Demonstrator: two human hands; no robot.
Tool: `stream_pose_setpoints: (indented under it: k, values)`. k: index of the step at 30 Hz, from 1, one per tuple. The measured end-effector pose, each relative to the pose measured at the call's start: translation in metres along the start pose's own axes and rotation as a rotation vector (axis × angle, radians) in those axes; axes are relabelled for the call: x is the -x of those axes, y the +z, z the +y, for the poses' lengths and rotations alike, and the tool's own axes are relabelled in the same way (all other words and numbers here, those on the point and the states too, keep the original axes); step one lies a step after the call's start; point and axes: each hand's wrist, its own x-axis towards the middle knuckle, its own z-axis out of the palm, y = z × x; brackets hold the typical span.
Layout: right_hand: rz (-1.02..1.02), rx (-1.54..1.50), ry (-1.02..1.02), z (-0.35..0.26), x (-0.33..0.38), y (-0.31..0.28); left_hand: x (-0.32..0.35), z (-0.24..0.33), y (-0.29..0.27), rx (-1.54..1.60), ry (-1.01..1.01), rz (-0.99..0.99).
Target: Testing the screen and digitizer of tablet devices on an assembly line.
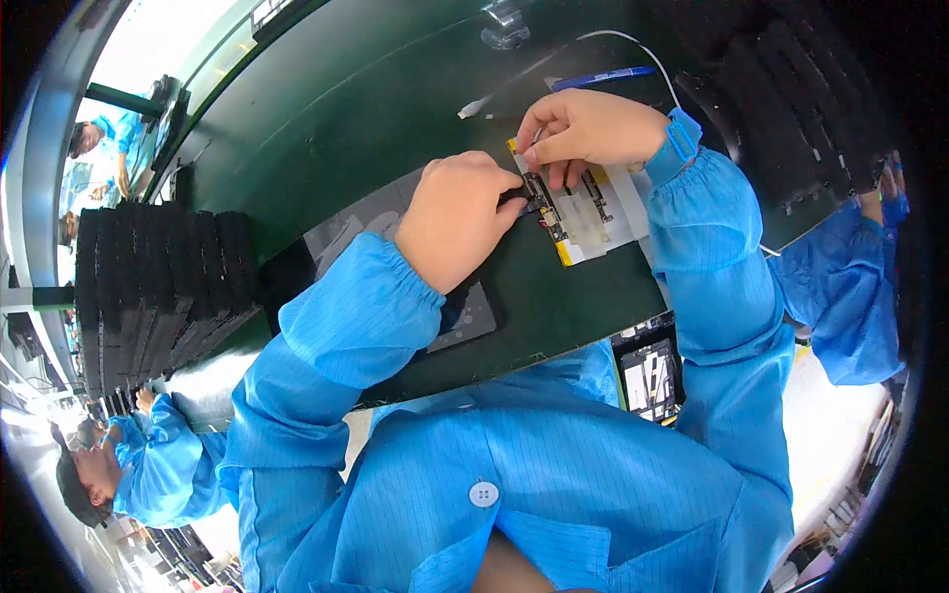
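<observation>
My left hand is closed, with thumb and forefinger pinching a small dark part at the left edge of a pale sheet. Bent over that sheet is my right hand, its thumb and forefinger pressed together; whatever they may hold is too small to make out. Narrow strips of small circuit boards lie on the sheet, and yellow shows along its left edge. A blue wrist strap circles my right wrist. Dark flat panels lie partly hidden under my left forearm.
Beyond my right hand lie a blue pen and a thin white cable. Black trays stand stacked at left, more at far right. Below the table edge sits a holder with parts. Other people in blue are at both sides.
</observation>
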Motion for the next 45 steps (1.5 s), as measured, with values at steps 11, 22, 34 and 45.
stream_pose_setpoints:
  k: [11, 22, 34, 45]
  values:
    - [-0.002, -0.008, -0.003, -0.0026, -0.0011, 0.0004, -0.0018, -0.0003, -0.0027, -0.021, -0.001, -0.027]
    - [-0.006, 0.004, -0.027, -0.002, -0.0018, -0.0001, 0.0, -0.0007, -0.0008, -0.038, 0.017, 0.016]
    - [0.001, -0.001, -0.018, 0.0011, -0.002, 0.0013, 0.0028, 0.0019, 0.0024, -0.015, -0.002, 0.044]
    - [0.003, 0.026, -0.019, -0.0012, 0.0015, 0.0011, 0.0018, 0.0018, 0.0043, -0.023, 0.026, 0.042]
